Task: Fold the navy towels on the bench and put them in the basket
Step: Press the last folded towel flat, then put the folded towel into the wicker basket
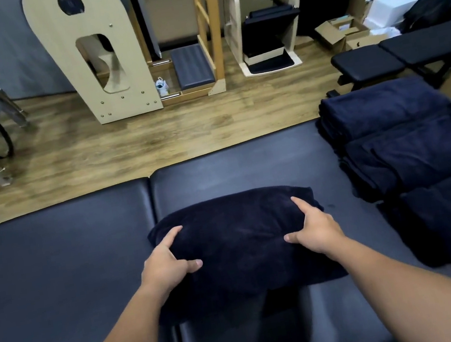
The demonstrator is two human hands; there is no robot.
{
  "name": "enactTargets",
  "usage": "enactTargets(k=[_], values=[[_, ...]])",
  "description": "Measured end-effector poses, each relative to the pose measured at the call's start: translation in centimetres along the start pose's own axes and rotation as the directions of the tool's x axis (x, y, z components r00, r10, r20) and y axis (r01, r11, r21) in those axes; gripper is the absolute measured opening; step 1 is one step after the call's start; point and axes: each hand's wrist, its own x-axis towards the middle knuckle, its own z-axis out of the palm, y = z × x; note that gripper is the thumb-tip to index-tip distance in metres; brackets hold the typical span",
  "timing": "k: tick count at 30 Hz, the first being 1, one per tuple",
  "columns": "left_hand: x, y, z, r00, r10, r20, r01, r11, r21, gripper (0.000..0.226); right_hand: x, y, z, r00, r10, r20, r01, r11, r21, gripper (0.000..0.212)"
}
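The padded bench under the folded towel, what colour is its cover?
Black, slightly glossy padded bench, clearest in the head view.

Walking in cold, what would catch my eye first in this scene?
Probably the two hands, the left hand and right hand, gripping either end of a folded navy towel in the middle of the black padded bench. Next, the stack of navy towels piled on the bench's right side.

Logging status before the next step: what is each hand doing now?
Left hand: grips the left end of the folded navy terry towel.
Right hand: grips its right end.
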Motion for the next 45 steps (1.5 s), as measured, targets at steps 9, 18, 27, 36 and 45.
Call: enactTargets(k=[9, 18, 27, 36, 45], values=[[-4.1, -1.6, 1.8, 0.972, 0.169, 0.161, -0.194, 0.968, 0.157, 0.095, -11.2, 6.8, 3.6, 0.972, 0.193, -0.137, -0.177, 0.977, 0.12, 0.1], [-8.2, -2.1, 6.4, 0.87, 0.29, 0.398, -0.385, 0.905, 0.183, 0.094, -20.8, 14.3, 4.9, 0.898, 0.375, -0.231, -0.305, 0.908, 0.289, 0.102], [-12.9, 1.6, 17.0, 0.677, 0.329, 0.659, -0.545, 0.826, 0.147, 0.095, -29.7, 24.7, 4.1, 0.764, 0.575, -0.291, -0.43, 0.791, 0.434, 0.101], [-21.2, 6.0, 30.9, 0.543, 0.296, 0.786, -0.642, 0.749, 0.162, 0.093, -36.4, 37.0, 0.7, 0.66, 0.698, -0.278, -0.464, 0.67, 0.58, 0.101], [-29.2, 9.5, 43.5, 0.521, 0.299, 0.799, -0.661, 0.734, 0.156, 0.094, -40.1, 50.1, -5.6, 0.652, 0.709, -0.269, -0.401, 0.624, 0.671, 0.099]])
